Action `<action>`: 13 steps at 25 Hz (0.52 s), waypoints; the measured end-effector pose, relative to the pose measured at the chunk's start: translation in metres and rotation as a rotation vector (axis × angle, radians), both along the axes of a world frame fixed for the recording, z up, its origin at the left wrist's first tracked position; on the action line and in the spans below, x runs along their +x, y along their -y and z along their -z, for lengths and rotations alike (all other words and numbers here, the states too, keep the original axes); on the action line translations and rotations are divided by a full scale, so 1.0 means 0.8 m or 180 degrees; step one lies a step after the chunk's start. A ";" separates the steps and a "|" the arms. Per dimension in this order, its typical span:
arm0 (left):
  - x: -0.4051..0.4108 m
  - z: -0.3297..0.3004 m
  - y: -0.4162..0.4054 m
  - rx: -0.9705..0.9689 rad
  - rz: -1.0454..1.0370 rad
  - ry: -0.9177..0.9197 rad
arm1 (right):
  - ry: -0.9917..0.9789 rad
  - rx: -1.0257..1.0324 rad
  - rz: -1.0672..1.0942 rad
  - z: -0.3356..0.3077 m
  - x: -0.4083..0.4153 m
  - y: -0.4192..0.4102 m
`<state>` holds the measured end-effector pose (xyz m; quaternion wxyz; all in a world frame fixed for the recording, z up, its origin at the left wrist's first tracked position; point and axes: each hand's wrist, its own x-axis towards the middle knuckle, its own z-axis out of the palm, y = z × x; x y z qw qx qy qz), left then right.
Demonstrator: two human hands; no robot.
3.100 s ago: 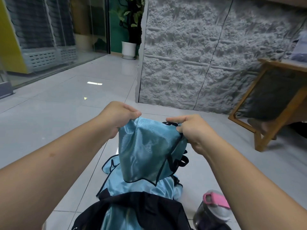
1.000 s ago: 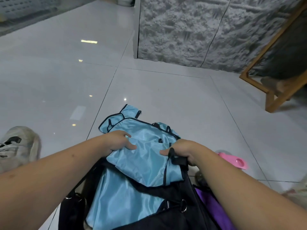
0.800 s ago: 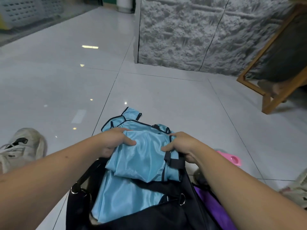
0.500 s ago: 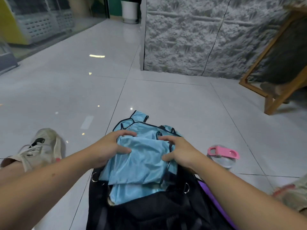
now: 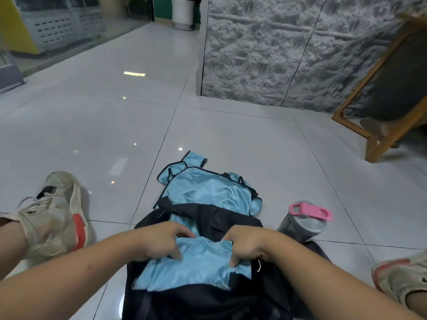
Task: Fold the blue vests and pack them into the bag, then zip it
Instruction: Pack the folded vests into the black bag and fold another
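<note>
Shiny blue folded vest (image 5: 191, 266), black-trimmed

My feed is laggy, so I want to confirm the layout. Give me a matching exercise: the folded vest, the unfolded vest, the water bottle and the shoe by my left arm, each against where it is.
Things:
1. folded vest
2. unfolded vest
3. water bottle
4. shoe

Places:
A. on the floor, right of the bag
B. on the floor, left of the bag
C. in the bag's opening, under the left hand and the right hand
D. spread on the floor beyond the bag

Pairs: 1-C, 2-D, 3-A, 4-B
</note>
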<state>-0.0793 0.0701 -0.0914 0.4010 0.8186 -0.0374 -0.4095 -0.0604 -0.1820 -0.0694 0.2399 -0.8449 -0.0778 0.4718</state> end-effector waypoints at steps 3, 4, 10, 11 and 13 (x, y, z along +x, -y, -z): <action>0.001 0.010 0.019 0.0436 -0.0028 0.1388 | 0.0708 -0.0172 0.0032 0.014 0.005 -0.015; 0.002 0.014 0.020 0.0408 -0.0202 0.1585 | 0.0778 -0.0122 0.0080 0.020 0.009 -0.016; -0.004 0.047 0.034 0.0702 -0.0835 0.1747 | 0.0497 -0.0450 -0.0270 0.016 0.021 -0.017; -0.005 0.049 0.038 0.0713 -0.1005 0.1725 | 0.0657 -0.0474 -0.0235 0.015 0.022 -0.018; -0.009 0.049 0.043 0.0800 -0.1195 0.1566 | 0.1005 -0.0440 -0.0136 0.011 0.024 -0.016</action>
